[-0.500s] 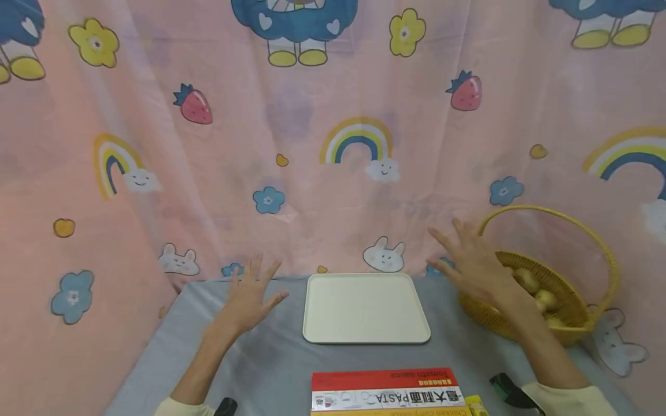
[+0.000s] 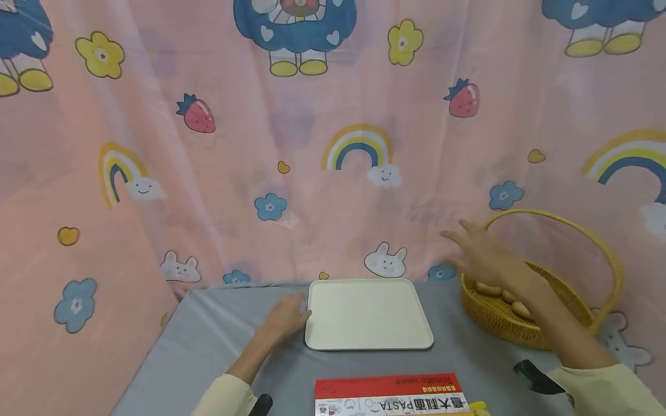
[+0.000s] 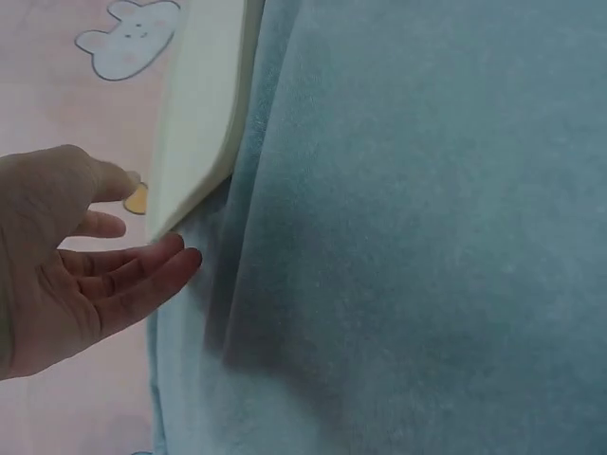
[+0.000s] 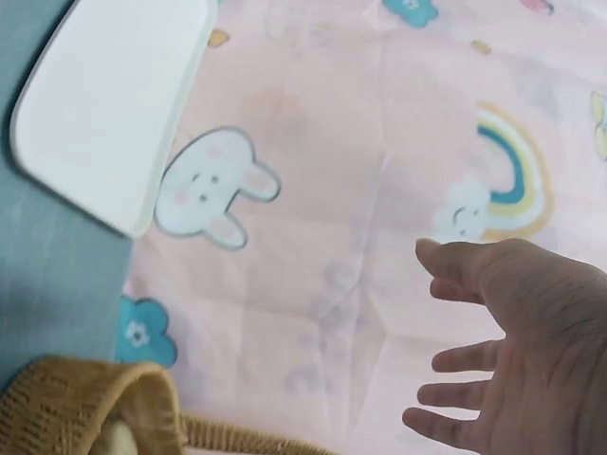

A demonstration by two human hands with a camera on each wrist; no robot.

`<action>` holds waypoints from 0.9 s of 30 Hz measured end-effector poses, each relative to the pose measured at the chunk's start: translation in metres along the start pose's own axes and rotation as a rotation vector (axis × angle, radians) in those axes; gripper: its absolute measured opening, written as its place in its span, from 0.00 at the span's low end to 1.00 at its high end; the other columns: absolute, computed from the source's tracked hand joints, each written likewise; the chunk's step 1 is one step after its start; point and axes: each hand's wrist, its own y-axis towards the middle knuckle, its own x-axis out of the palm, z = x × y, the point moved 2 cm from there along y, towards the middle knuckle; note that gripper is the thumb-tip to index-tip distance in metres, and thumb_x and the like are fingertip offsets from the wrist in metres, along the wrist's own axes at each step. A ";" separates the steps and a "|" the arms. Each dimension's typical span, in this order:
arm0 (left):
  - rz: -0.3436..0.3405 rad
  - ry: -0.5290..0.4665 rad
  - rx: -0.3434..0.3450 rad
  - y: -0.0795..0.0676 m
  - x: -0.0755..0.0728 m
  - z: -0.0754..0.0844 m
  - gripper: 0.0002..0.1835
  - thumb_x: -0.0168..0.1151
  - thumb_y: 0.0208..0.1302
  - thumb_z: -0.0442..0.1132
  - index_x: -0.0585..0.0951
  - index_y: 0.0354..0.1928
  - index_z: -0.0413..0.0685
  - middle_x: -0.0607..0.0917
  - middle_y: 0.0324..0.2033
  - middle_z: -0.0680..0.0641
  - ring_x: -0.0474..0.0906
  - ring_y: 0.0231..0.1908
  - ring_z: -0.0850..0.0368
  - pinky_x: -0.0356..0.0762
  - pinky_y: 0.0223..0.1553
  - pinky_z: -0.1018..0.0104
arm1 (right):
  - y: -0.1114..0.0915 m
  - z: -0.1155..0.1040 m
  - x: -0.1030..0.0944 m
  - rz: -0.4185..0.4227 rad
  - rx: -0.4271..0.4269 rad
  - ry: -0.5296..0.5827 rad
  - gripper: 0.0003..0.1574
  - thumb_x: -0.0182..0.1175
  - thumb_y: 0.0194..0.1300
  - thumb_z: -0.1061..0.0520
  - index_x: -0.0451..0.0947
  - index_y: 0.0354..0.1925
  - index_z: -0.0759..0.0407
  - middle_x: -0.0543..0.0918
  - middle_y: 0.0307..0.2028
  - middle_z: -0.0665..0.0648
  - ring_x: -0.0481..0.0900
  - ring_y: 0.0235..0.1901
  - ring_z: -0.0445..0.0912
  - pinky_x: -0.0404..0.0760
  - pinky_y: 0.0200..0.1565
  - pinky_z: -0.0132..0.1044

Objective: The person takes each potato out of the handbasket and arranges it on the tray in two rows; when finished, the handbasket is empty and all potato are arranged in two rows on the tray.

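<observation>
A cream rectangular tray (image 2: 369, 315) lies flat on the grey-blue cloth. My left hand (image 2: 285, 316) is at its left edge, thumb close to the rim. In the left wrist view the fingers (image 3: 142, 280) are loosely bent, apart from the thumb, near the tray's corner (image 3: 194, 180). My right hand (image 2: 486, 257) is raised above the left side of a yellow wicker basket (image 2: 494, 318), fingers spread and holding nothing. Several potato-like, pale yellow-brown things (image 2: 520, 309) lie in the basket, partly hidden by the right forearm.
The basket's tall arched handle (image 2: 616, 268) rises at the right. At the front edge lies a red and white pasta box (image 2: 390, 390), with a small yellow packet (image 2: 478, 408) beside it. A pink patterned curtain (image 2: 224, 173) hangs behind the table.
My left hand has come down and to the right, from raised with spread fingers to the tray's left edge. My right hand has shifted slightly right, over the basket.
</observation>
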 end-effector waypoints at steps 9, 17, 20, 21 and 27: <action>-0.079 -0.168 -0.158 0.012 0.020 -0.013 0.14 0.69 0.67 0.35 0.80 0.48 0.32 0.83 0.31 0.43 0.77 0.21 0.59 0.78 0.21 0.68 | 0.004 0.039 0.008 -0.083 0.053 0.021 0.29 0.57 0.78 0.51 0.73 0.66 0.69 0.71 0.63 0.81 0.85 0.47 0.63 0.86 0.47 0.62; -0.025 -0.270 -0.202 0.016 0.020 -0.019 0.10 0.72 0.59 0.31 0.82 0.39 0.33 0.84 0.27 0.43 0.80 0.18 0.60 0.81 0.19 0.69 | 0.018 0.064 0.014 -0.130 0.125 0.067 0.20 0.56 0.75 0.57 0.79 0.51 0.75 0.85 0.44 0.72 0.84 0.39 0.58 0.86 0.40 0.52; -0.051 -0.353 -0.244 0.015 0.018 -0.021 0.08 0.71 0.59 0.28 0.80 0.36 0.34 0.83 0.24 0.44 0.80 0.18 0.59 0.82 0.18 0.69 | 0.022 0.076 0.020 -0.155 0.149 0.094 0.14 0.55 0.72 0.59 0.80 0.39 0.71 0.84 0.32 0.63 0.79 0.29 0.49 0.80 0.29 0.41; -0.065 -0.365 -0.259 0.014 0.017 -0.021 0.07 0.71 0.60 0.28 0.79 0.35 0.34 0.82 0.23 0.44 0.80 0.19 0.59 0.82 0.19 0.68 | 0.023 0.080 0.022 -0.151 0.137 0.099 0.12 0.56 0.69 0.61 0.80 0.36 0.70 0.84 0.30 0.61 0.77 0.27 0.48 0.79 0.28 0.40; -0.157 -0.332 -0.297 0.020 0.014 -0.014 0.08 0.63 0.60 0.23 0.77 0.25 0.38 0.80 0.19 0.44 0.78 0.17 0.57 0.78 0.16 0.70 | 0.018 0.108 0.044 -0.144 0.070 0.179 0.08 0.62 0.63 0.66 0.78 0.38 0.73 0.84 0.35 0.66 0.82 0.35 0.57 0.86 0.39 0.52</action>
